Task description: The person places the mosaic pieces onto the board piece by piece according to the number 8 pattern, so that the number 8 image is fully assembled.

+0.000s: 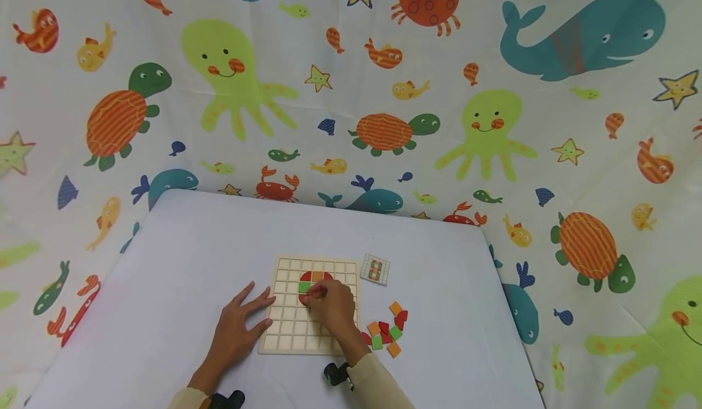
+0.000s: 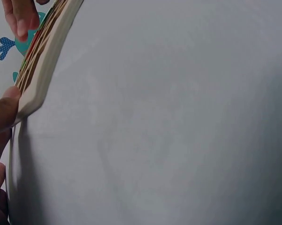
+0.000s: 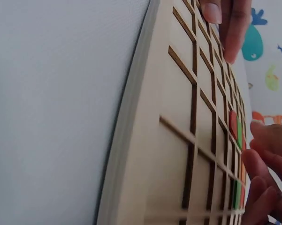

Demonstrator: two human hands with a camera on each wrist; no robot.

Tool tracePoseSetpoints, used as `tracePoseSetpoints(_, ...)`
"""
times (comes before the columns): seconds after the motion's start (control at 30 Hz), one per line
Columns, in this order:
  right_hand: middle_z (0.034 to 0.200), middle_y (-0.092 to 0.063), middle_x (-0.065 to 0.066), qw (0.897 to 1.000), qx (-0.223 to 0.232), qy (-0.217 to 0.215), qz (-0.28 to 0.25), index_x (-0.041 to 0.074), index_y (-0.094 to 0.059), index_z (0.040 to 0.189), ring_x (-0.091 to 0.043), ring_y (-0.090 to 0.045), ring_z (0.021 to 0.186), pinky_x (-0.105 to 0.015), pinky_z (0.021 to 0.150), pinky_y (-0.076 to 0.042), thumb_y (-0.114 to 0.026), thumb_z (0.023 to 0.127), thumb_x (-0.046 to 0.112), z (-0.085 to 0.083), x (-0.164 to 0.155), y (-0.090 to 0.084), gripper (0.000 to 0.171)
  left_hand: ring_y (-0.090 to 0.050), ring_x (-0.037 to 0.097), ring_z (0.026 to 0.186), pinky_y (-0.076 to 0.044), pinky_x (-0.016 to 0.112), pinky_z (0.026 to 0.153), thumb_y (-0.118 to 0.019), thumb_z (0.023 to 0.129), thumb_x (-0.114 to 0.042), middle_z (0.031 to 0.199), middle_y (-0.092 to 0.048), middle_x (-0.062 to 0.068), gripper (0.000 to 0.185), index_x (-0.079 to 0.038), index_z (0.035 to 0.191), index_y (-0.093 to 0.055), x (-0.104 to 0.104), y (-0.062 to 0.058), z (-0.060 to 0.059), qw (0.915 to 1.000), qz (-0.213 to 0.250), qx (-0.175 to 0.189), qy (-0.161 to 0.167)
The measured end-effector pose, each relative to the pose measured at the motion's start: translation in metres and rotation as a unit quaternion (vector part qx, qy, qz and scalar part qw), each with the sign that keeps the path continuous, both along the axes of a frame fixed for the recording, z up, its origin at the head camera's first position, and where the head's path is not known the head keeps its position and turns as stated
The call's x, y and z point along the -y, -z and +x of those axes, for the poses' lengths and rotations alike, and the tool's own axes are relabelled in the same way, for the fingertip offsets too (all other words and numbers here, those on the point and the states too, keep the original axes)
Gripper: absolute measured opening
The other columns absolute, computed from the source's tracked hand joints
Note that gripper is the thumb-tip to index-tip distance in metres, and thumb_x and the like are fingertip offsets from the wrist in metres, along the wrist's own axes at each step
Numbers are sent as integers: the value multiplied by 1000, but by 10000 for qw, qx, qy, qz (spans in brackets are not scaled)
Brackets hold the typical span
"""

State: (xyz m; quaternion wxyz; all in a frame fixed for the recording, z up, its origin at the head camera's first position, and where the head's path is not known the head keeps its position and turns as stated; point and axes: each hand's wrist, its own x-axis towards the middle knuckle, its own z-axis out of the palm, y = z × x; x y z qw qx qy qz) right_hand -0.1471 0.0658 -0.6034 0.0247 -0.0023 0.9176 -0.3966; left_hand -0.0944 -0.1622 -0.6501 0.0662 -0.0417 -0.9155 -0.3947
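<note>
A square wooden grid board (image 1: 290,339) lies on the white table, with red, orange and green tiles (image 1: 304,287) set in its upper middle cells. My left hand (image 1: 237,331) rests at the board's left edge, fingers spread; in the left wrist view its thumb (image 2: 10,96) touches the rim. My right hand (image 1: 333,307) is over the middle of the board, thumb and fingertips close together beside the tiles. Whether a tile is between those fingertips is hidden in the head view and unclear in the right wrist view.
Several loose red, orange and green tiles (image 1: 384,328) lie right of the board. A small pattern card (image 1: 375,269) with a printed grid sits near its upper right corner. Behind the table (image 1: 219,232) hangs a cloth (image 1: 307,49) printed with sea animals.
</note>
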Motion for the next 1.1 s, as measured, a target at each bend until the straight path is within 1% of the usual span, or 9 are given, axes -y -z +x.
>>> tracePoseSetpoints(0.1, 76, -74, 11, 9991, -74, 83, -414, 19, -83, 93, -1, -60, 68, -23, 55, -44, -90, 85, 20, 4, -14, -1, 11, -41, 49, 152, -35, 77, 115, -88, 84, -14, 152, -63, 7, 51, -16, 133, -76, 1, 1, 1, 10000, 8, 33, 4)
tracePoseSetpoints(0.2, 78, -74, 9, 9973, -98, 223, -690, 18, -83, 98, -3, -59, 66, -23, 54, -45, -88, 87, 20, 6, -33, -1, 12, -42, 49, 151, -35, 77, 114, -88, 84, -14, 151, -64, 7, 50, -15, 132, -76, 0, 1, 1, 10000, -13, -27, 12)
tracePoseSetpoints(0.43, 79, -75, 6, 9927, -350, 736, -893, 17, -83, 98, -11, -56, 65, -23, 57, -47, -87, 88, 15, 11, -81, -4, 12, -44, 49, 149, -36, 77, 112, -88, 83, -13, 149, -66, 8, 50, -16, 131, -77, -1, 0, 1, 9998, -26, -203, 19)
tracePoseSetpoints(0.53, 81, -76, 6, 9912, -335, 1005, -796, 18, -83, 99, -12, -55, 65, -23, 57, -46, -88, 87, 14, 13, -100, -4, 13, -42, 49, 151, -35, 77, 113, -88, 83, -13, 150, -65, 7, 50, -15, 131, -77, -1, 1, 1, 9999, 8, -107, 21)
tracePoseSetpoints(0.7, 85, -76, 5, 9873, -212, 1474, -547, 20, -83, 99, -16, -57, 70, -23, 59, -47, -88, 87, 17, 18, -129, 0, 13, -41, 50, 152, -34, 77, 114, -87, 84, -13, 151, -64, 8, 49, -14, 132, -76, -1, -2, 0, 10000, 45, -1, 24)
tracePoseSetpoints(0.8, 88, -76, 3, 9844, -185, 1709, -384, 20, -84, 101, -17, -58, 73, -22, 62, -49, -88, 88, 17, 24, -145, 4, 13, -41, 50, 151, -35, 77, 114, -87, 85, -13, 151, -64, 9, 49, -14, 132, -76, -1, -3, 0, 10000, 47, -28, 16)
tracePoseSetpoints(0.93, 96, -76, -3, 9794, -124, 2017, -15, 18, -84, 105, -19, -60, 80, -23, 65, -49, -87, 89, 17, 31, -162, 7, 17, -41, 49, 152, -35, 77, 114, -88, 84, -13, 151, -64, 8, 49, -15, 132, -76, -1, -3, 1, 10000, 72, -65, 1)
tracePoseSetpoints(1.03, 102, -75, -6, 9753, -47, 2194, 231, 17, -83, 109, -21, -62, 88, -26, 70, -47, -87, 88, 16, 37, -172, 8, 20, -42, 49, 152, -35, 77, 114, -88, 84, -12, 150, -65, 7, 49, -16, 132, -76, -1, -2, 1, 9999, 74, -99, 6)
tracePoseSetpoints(1.1, 102, -74, -7, 9733, 20, 2272, 338, 17, -83, 109, -23, -62, 93, -29, 72, -45, -87, 88, 16, 39, -177, 8, 22, -42, 49, 152, -34, 78, 113, -88, 84, -12, 150, -65, 7, 49, -16, 132, -76, -1, -1, 1, 9999, 76, -119, 17)
